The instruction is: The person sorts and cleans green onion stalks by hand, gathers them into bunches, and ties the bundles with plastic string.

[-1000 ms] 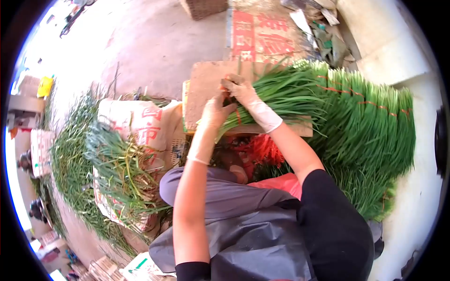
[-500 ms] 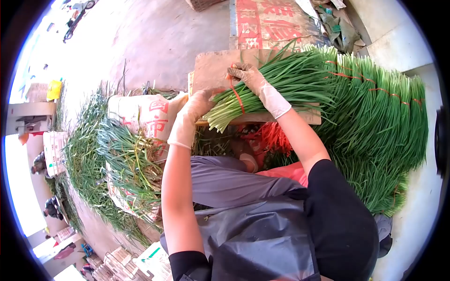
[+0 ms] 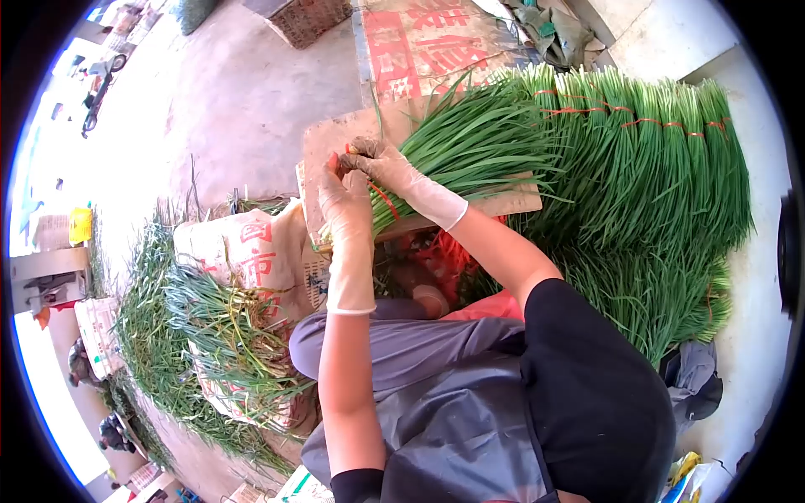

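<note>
A bundle of long green garlic chives (image 3: 474, 151) lies on a wooden board (image 3: 340, 134) in front of me, its pale cut ends towards the left. Around its stems runs a red tie (image 3: 383, 199). My left hand (image 3: 345, 201), in a thin soiled glove, is closed at the bundle's stem end with a bit of red tie between its fingertips. Right beside it, my gloved right hand (image 3: 387, 170) pinches another part of the tie above the stems. The stem ends are mostly hidden behind my left hand.
Tied chive bundles (image 3: 646, 159) stand packed at the right. Loose red strips (image 3: 451, 258) lie below the board. At left, untied greens (image 3: 231, 327) rest on a printed sack (image 3: 251, 243), with more scattered on the floor. A brown box (image 3: 306, 21) sits at the top.
My left hand has moved from the stem ends up to the tie and now pinches it beside my right hand. The camera view has shifted, moving the surroundings slightly left.
</note>
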Demonstrator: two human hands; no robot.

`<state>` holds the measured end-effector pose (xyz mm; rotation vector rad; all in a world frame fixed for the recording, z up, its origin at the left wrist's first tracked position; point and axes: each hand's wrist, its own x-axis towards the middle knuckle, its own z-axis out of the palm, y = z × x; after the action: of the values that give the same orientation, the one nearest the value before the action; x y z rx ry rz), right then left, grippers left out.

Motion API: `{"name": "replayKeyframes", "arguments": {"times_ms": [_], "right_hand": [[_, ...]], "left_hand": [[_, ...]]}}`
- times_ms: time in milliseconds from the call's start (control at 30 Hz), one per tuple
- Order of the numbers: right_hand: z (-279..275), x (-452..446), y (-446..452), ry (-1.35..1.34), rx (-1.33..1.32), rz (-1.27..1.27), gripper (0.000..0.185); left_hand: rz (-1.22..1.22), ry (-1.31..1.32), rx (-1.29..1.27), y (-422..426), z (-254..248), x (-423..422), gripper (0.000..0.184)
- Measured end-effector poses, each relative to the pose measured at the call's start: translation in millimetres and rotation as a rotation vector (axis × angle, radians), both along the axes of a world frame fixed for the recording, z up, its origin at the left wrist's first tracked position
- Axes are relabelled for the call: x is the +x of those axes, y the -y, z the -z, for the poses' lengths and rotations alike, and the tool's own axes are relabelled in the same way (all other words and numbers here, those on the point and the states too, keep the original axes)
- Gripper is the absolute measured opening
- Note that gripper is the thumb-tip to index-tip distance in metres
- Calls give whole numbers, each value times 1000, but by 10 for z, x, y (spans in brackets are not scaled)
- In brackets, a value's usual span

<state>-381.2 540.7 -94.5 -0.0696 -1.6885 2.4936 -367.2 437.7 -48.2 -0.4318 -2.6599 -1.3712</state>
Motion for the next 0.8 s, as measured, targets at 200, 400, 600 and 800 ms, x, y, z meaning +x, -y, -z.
{"name": "replayKeyframes", "arguments": {"times_ms": [200,400,600,800], "right_hand": [[-39,86,-8,-160,308,83,14],[26,-60,-24,34,466,342,24],[-45,-44,30,41,171,146,29],[-316,328,110,76,374,200,22]], "left_hand": [[-55,690,857,24,339,-13,25],[50,351,307,157,449,176,16],[365,430,373,243,388,269,51],[279,204,-800,182,802,-88,60]]}}
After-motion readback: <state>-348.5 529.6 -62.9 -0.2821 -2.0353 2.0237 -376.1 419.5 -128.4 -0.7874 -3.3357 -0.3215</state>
